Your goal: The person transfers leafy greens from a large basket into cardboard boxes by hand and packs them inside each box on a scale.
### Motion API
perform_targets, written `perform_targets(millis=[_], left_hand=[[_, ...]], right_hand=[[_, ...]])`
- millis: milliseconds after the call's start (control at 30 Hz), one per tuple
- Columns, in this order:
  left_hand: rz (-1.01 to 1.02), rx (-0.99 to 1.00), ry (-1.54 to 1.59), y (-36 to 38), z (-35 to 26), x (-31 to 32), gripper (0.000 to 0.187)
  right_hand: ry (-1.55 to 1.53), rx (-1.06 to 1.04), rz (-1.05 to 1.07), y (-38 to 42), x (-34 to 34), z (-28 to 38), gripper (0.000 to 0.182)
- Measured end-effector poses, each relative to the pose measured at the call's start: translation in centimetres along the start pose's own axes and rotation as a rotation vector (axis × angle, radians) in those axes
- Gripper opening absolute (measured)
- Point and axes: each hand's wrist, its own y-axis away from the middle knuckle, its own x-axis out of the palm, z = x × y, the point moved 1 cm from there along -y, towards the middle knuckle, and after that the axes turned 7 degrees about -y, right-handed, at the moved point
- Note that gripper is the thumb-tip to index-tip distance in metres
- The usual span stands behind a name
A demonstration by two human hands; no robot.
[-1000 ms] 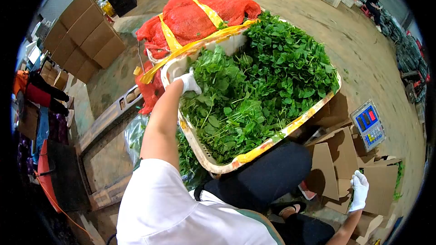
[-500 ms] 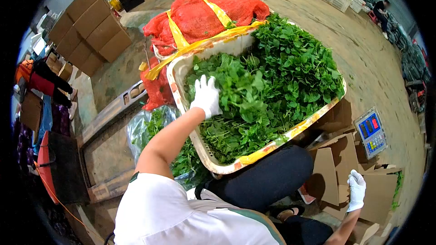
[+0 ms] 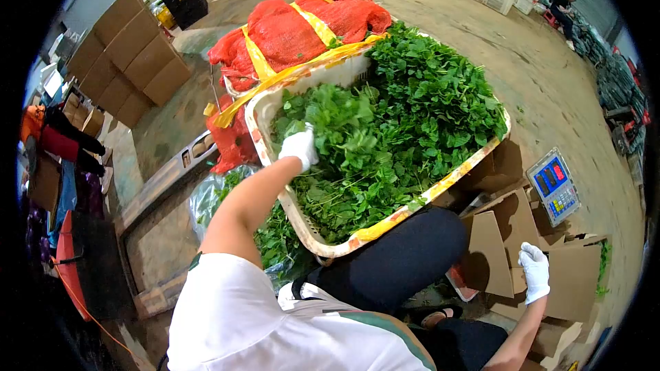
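Inside the white plastic crate (image 3: pixel 265 103), a thick heap of leafy greens (image 3: pixel 440 89) hides most of the floor, and the leaves by the left hand (image 3: pixel 300 148) are smeared by motion. That hand, in a white glove, is at the near-left side of the heap, its fingertips lost among the leaves; I can't tell whether they are pinching stems or only pressing. The greens lie well apart from the right hand (image 3: pixel 534 275), also gloved, its fingers curled in beside an open cardboard box (image 3: pixel 488 254); whether it touches the cardboard or holds anything, I can't make out. A dark-trousered leg (image 3: pixel 399 251) covers part of the crate's near side. Beyond the crate's far edge bulge red mesh sacks (image 3: pixel 295 34), contents unclear. The left forearm partly hides a clear plastic bag (image 3: pixel 203 199). Past the box stands a digital scale display (image 3: pixel 554 185), its figures too small to read.
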Motion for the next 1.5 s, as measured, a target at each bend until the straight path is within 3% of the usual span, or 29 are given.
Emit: perform_targets(millis=[100,200,267,300,400,433,467,500,567,633,700,733,800,833,900,933,967,1000,1033,1100,1133,1167,1200,1233,1300,1333,1367,1467,1500], left_hand=[[-0.043,-0.044,0.068,-0.6,1.6,-2.9,0.061],[-0.066,-0.008,0.339,-0.5,3.9,-4.8,0.047],[-0.047,0.137,1.234,-1.4,6.6,-4.2,0.034],[-0.102,0.188,1.219,-1.2,7.6,-4.9,0.036],[0.069,-0.145,1.497,1.1,9.5,-5.6,0.033],[0.067,-0.289,1.576,3.5,8.2,-7.0,0.032],[0.174,-0.295,1.737,3.4,8.9,-5.5,0.035],[0.206,-0.252,1.968,4.8,7.8,-6.2,0.034],[0.266,-0.217,2.13,5.1,6.9,-4.6,0.035],[0.193,-0.177,2.168,5.0,4.2,-3.8,0.036],[0.254,-0.22,2.058,6.4,0.6,-4.7,0.032],[0.363,-0.211,2.039,6.8,-1.5,-5.3,0.033],[0.562,-0.09,1.94,8.2,-5.7,-7.7,0.035],[0.645,0.021,1.863,8.8,-7.6,-8.8,0.036],[0.565,0.245,1.732,7.7,-11.3,-7.2,0.036],[0.315,0.499,1.679,7.9,-13.9,-7.6,0.033],[0.121,0.718,1.241,5.3,-16.1,-4.5,0.035],[0.211,0.861,1.146,6.2,-17.7,-7.1,0.035],[0.304,1.008,1.052,7.4,-19.4,-10.1,0.035],[0.261,1.31,1.074,7.1,-23.9,-11.3,0.034],[0.155,1.407,0.948,7.0,-26.3,-11.9,0.033],[0.375,1.426,1.139,7.3,-28.4,-12.2,0.037],[0.398,1.458,1.156,7.7,-30.3,-12.7,0.037],[0.329,1.423,1.042,8.1,-32.2,-13.3,0.045],[0.184,1.328,0.817,8.4,-36.1,-14.3,0.062],[0.069,1.39,0.795,7.8,-38.6,-12.5,0.065],[-0.054,1.442,0.773,7.3,-41.1,-10.8,0.069],[0.143,1.506,0.579,7.2,-42.6,-9.5,0.067],[0.194,1.527,0.529,7.1,-42.9,-8.9,0.066]], right_hand=[[0.017,-0.025,0.006,0.7,1.0,1.1,0.034],[-0.041,-0.018,0.0,1.0,1.3,1.1,0.033],[-0.137,-0.027,-0.027,1.5,1.8,2.5,0.032],[-0.137,-0.029,-0.024,1.5,2.5,3.3,0.032],[-0.346,-0.094,-0.077,1.8,5.4,7.5,0.025],[-0.424,-0.129,-0.033,2.2,7.2,9.2,0.023],[-0.465,-0.153,0.021,2.2,9.2,10.3,0.023],[-0.45,-0.183,0.099,2.8,11.6,12.0,0.023],[-0.525,-0.115,0.279,3.0,16.9,13.9,0.026],[-0.495,-0.209,0.386,3.8,22.2,15.7,0.04],[-0.647,-0.054,0.561,4.7,26.4,18.4,0.079],[-0.544,-0.146,0.589,4.4,27.9,19.0,0.094],[-0.461,-0.29,0.486,4.0,29.0,21.0,0.105],[-0.689,-0.193,0.493,4.2,28.8,22.2,0.107],[-0.692,-0.102,0.406,2.5,27.9,22.2,0.07],[-0.77,-0.193,0.525,1.4,26.7,21.7,0.053],[-0.703,-0.097,0.475,0.3,25.5,21.2,0.061],[-0.52,-0.382,0.385,-1.5,24.2,19.9,0.061],[-0.743,-0.318,0.41,-0.8,22.0,19.9,0.054],[-1.206,-0.189,0.437,0.5,17.5,20.0,0.043],[-0.916,-0.247,0.239,2.5,15.5,21.3,0.039],[-0.621,-0.293,0.055,3.1,13.9,21.7,0.037],[-0.613,-0.394,-0.021,2.2,12.0,20.5,0.035],[-0.559,-0.246,-0.153,2.1,9.7,19.9,0.035],[-0.704,-0.442,-0.086,0.0,5.3,16.5,0.035],[-0.812,-0.474,-0.052,-1.0,3.2,14.3,0.035],[-0.715,-0.49,-0.074,-1.3,1.5,13.0,0.035],[-0.085,-0.593,-0.205,-1.7,-0.8,8.7,0.035],[-0.15,-0.651,-0.229,-1.1,-1.1,7.4,0.036]])
